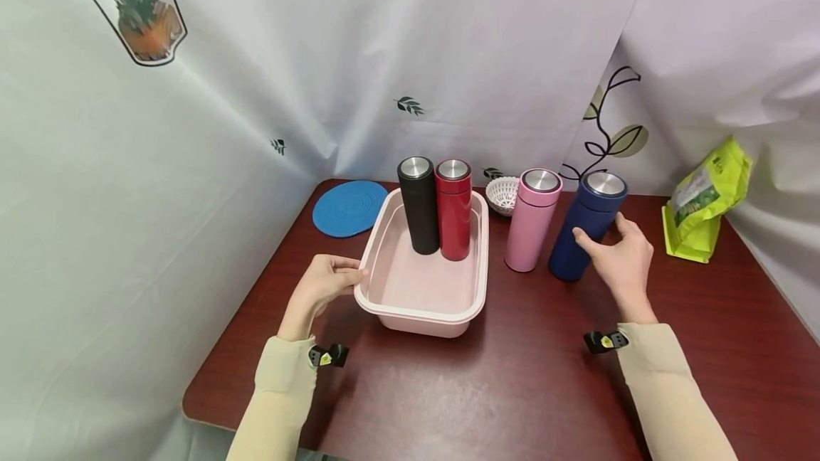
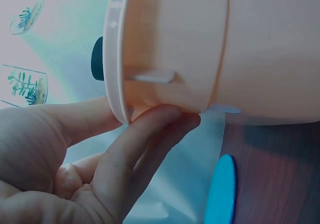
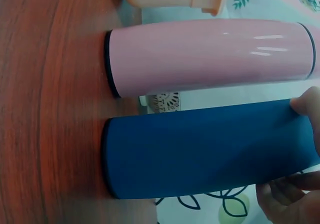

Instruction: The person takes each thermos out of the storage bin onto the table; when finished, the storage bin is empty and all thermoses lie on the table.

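Right hand point(image 1: 624, 259) grips the navy insulated bottle point(image 1: 584, 215) between thumb and fingers, just right of the pink insulated bottle point(image 1: 531, 228), while the left hand point(image 1: 325, 280) pinches the pale-pink basin point(image 1: 416, 289) at its left rim.

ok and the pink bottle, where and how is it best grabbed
Probably round the upper body of the pink bottle, just below its lid, from the near side: it stands upright, cylindrical, with the blue bottle close on its right and the white basket behind its left.
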The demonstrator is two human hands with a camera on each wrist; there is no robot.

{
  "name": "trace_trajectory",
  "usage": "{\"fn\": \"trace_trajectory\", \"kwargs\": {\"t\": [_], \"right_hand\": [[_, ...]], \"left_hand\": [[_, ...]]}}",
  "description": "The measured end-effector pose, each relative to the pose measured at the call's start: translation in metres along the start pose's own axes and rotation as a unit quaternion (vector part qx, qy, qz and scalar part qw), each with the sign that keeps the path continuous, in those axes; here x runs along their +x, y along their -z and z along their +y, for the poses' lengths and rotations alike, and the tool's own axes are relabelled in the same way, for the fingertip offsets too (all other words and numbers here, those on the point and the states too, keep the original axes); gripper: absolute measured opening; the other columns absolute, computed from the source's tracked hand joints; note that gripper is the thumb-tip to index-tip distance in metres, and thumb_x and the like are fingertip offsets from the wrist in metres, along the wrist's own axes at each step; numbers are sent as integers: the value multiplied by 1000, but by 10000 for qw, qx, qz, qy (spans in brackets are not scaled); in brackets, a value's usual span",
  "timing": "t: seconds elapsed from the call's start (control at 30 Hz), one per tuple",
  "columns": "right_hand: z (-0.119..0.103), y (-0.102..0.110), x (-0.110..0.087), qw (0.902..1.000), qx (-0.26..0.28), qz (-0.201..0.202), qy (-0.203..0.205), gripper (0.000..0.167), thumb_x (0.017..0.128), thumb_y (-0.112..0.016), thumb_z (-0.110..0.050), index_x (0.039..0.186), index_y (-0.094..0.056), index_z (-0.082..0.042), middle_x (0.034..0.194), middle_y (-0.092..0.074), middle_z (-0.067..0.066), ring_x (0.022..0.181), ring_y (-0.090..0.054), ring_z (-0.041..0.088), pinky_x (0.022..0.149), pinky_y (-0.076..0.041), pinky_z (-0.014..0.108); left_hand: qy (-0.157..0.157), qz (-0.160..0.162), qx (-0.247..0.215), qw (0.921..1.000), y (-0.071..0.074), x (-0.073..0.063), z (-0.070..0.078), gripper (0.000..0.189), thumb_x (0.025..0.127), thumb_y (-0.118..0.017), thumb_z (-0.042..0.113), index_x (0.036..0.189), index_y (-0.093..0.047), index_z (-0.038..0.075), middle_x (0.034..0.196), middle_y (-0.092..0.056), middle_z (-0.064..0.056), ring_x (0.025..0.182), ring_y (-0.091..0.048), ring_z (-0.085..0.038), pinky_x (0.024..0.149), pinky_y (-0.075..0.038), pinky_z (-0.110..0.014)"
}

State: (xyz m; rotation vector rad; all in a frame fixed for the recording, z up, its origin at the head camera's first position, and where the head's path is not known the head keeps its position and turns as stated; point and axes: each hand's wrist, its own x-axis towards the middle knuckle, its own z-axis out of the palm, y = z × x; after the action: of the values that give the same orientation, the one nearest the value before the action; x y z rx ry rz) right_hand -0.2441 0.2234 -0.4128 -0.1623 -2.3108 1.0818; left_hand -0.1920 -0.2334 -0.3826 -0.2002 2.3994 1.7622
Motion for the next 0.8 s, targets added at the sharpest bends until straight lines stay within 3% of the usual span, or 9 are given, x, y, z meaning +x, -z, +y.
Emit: {"fn": "trace_trajectory", "kwargs": {"t": [0.13,0.33,0.47,0.57,0.8], "right_hand": [[3,-4,-2,9998,-10,85,153,61,81,-77,-28,129,-57,5,101,-56,26,93,-51,38,73,-35,41],[7,-9,-4,9998,127,33,170,66,84,-74,-25,136,-50,6,107,-54,27,98,-50,38,76,-36,40],[4,-8,-8,9990,402,-83,-183,72,84,-76,-26,143,-43,1,124,-53,24,112,-52,36,95,-45,43],[2,-6,-12,9955,777,-1,-539,79,83,-78,-26,147,-36,-6,138,-48,19,124,-50,34,110,-42,41],[-6,1,-23,9928,1037,260,-532,86,77,-84,-25,147,-37,-10,139,-50,15,126,-52,30,111,-41,34]], "left_hand": [[3,-6,15,10000,-1,0,0,39,89,-69,5,119,-59,-17,111,-66,-32,85,-71,-22,81,-59,-44],[34,30,19,10000,-2,-1,-1,37,89,-69,4,118,-60,-17,111,-66,-33,85,-71,-22,82,-59,-44],[12,31,57,10000,-2,-1,-2,36,88,-69,4,116,-60,-17,111,-66,-33,85,-71,-22,79,-60,-41],[-30,24,100,9999,-2,-2,-2,37,89,-69,4,117,-60,-17,112,-65,-33,86,-71,-23,79,-60,-40],[-70,61,153,9998,-1,-4,1,37,89,-69,5,117,-60,-17,111,-66,-33,87,-71,-23,79,-60,-40]]}}
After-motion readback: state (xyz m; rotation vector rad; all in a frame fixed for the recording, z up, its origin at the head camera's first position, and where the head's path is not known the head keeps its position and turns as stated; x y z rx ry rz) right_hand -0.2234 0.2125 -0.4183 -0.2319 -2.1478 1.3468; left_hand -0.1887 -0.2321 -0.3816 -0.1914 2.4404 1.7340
